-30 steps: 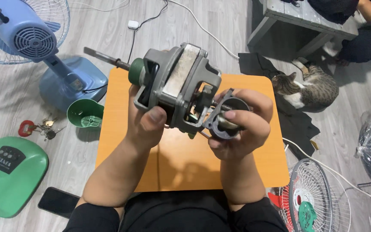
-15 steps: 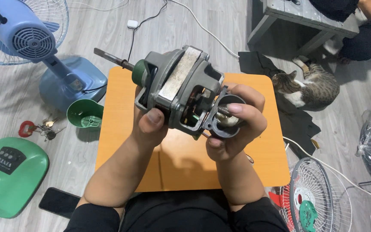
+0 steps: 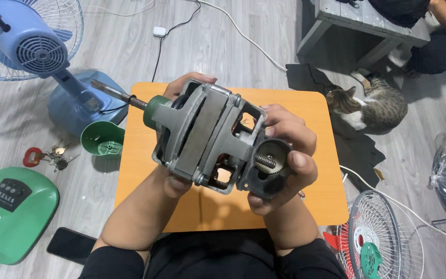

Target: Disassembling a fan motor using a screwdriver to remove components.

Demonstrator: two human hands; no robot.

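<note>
Hands — left hand [image 3: 177, 182], right hand [image 3: 285, 155] — grip grey fan motor [image 3: 207, 137]; table [image 3: 316, 124] beneath.

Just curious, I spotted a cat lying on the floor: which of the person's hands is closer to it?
The right hand. It grips the gear end of the fan motor, on the side toward the cat. The left hand holds the motor's far side, further away.

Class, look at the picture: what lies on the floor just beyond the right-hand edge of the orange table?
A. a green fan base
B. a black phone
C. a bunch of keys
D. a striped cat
D: the striped cat lies on the floor beside the orange table's right edge, while the keys, green fan base and black phone all lie on its left side.
</note>
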